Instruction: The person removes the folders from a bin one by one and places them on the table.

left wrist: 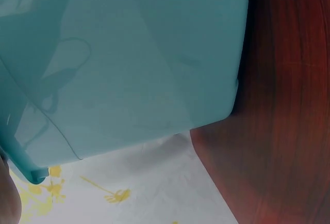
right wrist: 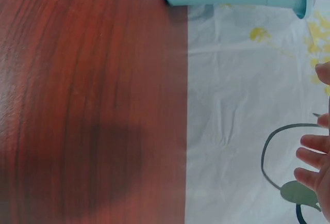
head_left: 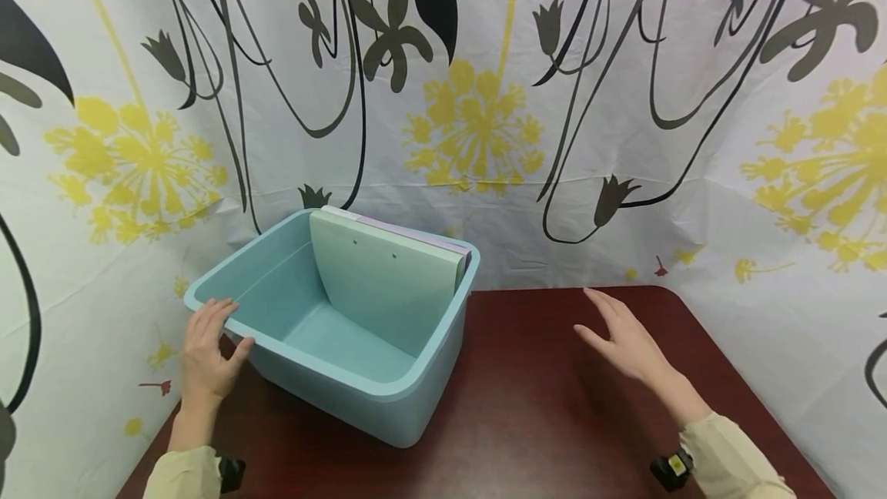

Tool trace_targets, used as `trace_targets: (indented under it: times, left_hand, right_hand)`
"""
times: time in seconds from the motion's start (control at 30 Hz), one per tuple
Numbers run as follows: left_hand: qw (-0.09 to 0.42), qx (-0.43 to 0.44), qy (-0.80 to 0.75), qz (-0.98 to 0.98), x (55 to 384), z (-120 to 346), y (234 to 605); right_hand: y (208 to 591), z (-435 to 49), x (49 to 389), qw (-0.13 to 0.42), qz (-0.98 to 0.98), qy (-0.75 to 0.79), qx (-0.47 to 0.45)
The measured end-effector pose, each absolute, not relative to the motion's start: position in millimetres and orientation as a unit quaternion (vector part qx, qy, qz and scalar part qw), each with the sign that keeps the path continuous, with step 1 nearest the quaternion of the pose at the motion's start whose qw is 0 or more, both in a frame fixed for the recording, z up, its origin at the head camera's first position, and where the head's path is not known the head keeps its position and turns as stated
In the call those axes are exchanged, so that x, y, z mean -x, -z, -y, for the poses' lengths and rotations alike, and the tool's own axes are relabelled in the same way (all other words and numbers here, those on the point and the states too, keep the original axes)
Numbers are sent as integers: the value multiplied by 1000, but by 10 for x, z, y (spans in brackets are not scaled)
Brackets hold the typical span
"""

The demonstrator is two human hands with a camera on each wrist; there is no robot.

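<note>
A light blue plastic bin (head_left: 333,391) stands tilted in angle on the left half of the table. Inside, against its far right wall, leans a pale green folder (head_left: 388,283) with two small holes, and a thin lilac edge (head_left: 416,235) shows behind it. My left hand (head_left: 206,356) is at the bin's near left corner, fingers extended over the rim and thumb apart; whether it bears on the rim is hard to tell. Well right of the bin, my right hand (head_left: 632,341) hovers above the table with fingers extended, holding nothing.
The dark red wooden table (head_left: 527,406) has a rounded far right corner. A white cloth (head_left: 485,37) printed with yellow flowers and grey stems hangs behind and along both sides. Each wrist carries a small black camera, such as the right camera (head_left: 671,470).
</note>
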State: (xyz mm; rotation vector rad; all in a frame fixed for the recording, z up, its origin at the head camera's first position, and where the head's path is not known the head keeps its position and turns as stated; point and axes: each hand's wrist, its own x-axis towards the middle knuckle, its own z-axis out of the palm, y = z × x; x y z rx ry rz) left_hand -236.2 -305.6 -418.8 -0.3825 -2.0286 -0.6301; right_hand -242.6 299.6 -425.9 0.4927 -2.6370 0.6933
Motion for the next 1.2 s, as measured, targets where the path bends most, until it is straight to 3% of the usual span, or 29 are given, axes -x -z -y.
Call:
trace_targets:
  times: [0.4,1.2]
  left_hand:
    - [481,156,273,819,2367,3047,4207]
    - [509,136,313,791,2398,2971,4218]
  right_hand:
    - [4040,-2796,2534,212,927,-242,-194]
    - [3592,-2106,2661,192,906,-289,-242]
